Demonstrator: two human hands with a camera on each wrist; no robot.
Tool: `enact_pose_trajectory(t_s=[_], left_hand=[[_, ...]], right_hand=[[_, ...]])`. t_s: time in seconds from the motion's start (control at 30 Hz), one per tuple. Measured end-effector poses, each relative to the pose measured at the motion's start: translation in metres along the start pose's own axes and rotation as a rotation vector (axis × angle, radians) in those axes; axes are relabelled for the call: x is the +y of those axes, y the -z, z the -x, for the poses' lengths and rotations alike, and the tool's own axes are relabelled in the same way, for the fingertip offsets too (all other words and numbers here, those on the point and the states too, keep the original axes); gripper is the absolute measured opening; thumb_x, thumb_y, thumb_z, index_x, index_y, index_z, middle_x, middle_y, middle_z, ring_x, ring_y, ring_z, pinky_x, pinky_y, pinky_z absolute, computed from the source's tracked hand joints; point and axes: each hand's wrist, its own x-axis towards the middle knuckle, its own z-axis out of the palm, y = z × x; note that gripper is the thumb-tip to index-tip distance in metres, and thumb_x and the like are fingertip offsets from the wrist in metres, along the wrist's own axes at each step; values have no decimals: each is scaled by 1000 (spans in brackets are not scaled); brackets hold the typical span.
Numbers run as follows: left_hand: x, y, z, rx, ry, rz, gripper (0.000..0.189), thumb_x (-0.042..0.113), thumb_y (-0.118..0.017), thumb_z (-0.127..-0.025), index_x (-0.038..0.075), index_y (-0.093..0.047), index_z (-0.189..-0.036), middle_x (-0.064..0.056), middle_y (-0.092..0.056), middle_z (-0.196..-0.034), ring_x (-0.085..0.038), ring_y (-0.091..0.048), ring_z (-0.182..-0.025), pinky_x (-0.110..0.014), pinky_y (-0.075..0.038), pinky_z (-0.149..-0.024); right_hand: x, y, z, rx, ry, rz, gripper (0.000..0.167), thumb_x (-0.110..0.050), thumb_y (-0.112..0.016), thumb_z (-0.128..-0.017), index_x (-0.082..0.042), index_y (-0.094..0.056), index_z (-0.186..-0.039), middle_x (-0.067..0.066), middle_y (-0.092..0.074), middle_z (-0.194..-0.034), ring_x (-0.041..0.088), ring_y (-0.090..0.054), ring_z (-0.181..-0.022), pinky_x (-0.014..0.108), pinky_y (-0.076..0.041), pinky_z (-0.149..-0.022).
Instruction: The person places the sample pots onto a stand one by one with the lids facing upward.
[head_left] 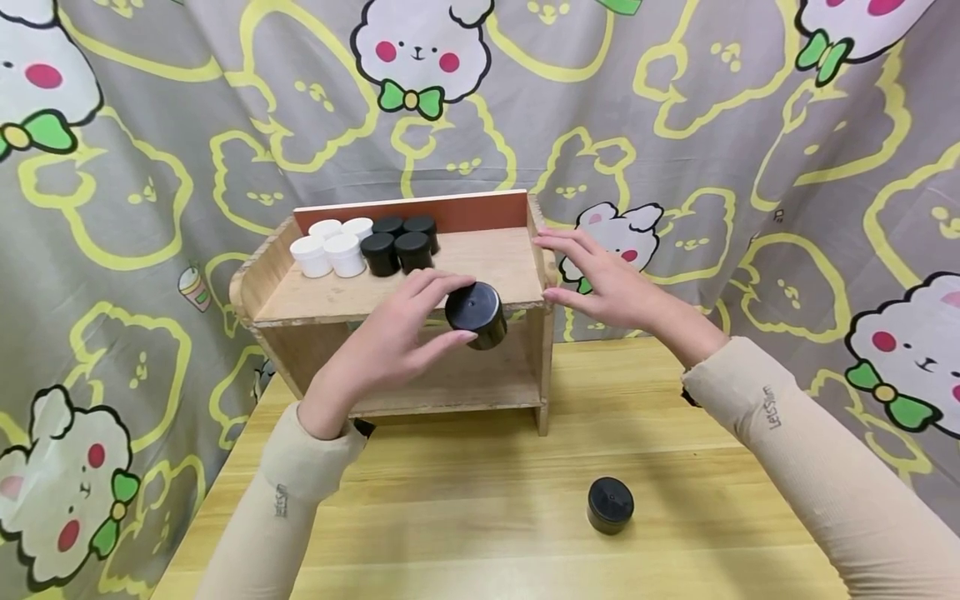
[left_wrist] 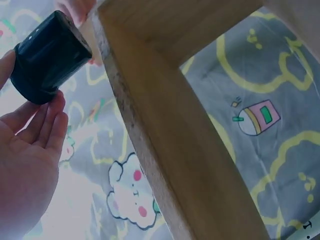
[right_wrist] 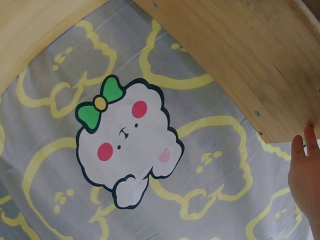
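Note:
My left hand [head_left: 393, 337] pinches a black lidded jar [head_left: 477, 315] between thumb and fingers, in front of the upper shelf's front edge. In the left wrist view the jar [left_wrist: 50, 57] tilts, its glossy side showing. My right hand [head_left: 600, 275] touches the right side panel of the wooden shelf [head_left: 545, 367], its fingers extended; in the right wrist view the fingertips [right_wrist: 310, 134] meet the panel. On the upper shelf board stand several white jars [head_left: 347, 254] at the left, with several black jars [head_left: 381, 252] right beside them. Another black jar [head_left: 610, 504] stands on the table.
The two-level wooden shelf stands on a wood-grain table [head_left: 465, 500] near its back edge. A red-brown board [head_left: 480, 213] runs along the top level's back. Behind and around hangs a grey curtain [head_left: 315, 125] with cartoon prints.

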Motion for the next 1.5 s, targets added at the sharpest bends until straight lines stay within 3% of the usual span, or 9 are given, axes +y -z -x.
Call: enact_pose_trajectory(t_s=[0.17,0.3,0.63,0.97,1.33,1.5], left_hand=[[-9,5,-10,31,41,-15,57,26,-77,-95,6,-56,-144,-12,-61,-131,-26,-54,-124,-43,-46,-109],[-20,8,-19,52,79,-29,56,26,-77,-95,5,-57,-143,-13,-62,-132,-27,-53,-123,-44,-46,-106],[-43,11,-40,43,197,-56,55,33,-73,-98,7,-57,-144,-14,-60,-136,-29,-53,-124,-47,-46,-106],[-62,15,-58,56,296,-84,58,36,-71,-99,8,-55,-147,-14,-58,-142,-30,-49,-135,-47,-41,-113],[-79,2,-72,101,362,-121,60,35,-70,-99,5,-54,-148,-16,-58,-142,-32,-48,-136,-46,-40,-116],[-89,-4,-75,115,384,-186,60,40,-69,-100,6,-55,-148,-15,-60,-142,-35,-50,-134,-49,-36,-116]], right_hand=[[0,0,1,0,-3,-6,71,-33,-73,-98,-24,-38,-159,2,-31,-168,30,-47,-142,53,-50,-98],[2,-1,1,4,3,-11,71,-33,-72,-99,-22,-38,-160,2,-31,-168,31,-46,-144,55,-48,-103],[4,-4,0,15,11,-19,71,-32,-73,-98,-23,-38,-160,2,-31,-168,31,-42,-148,58,-43,-111],[4,-5,-1,22,13,-24,71,-32,-73,-98,-25,-38,-159,1,-32,-167,30,-44,-146,58,-44,-109],[3,-6,-2,22,25,-28,72,-30,-74,-98,-24,-38,-159,0,-30,-168,29,-41,-148,57,-43,-111],[3,-6,0,25,24,-27,72,-29,-74,-98,-23,-38,-159,0,-30,-168,29,-42,-148,57,-44,-110]])
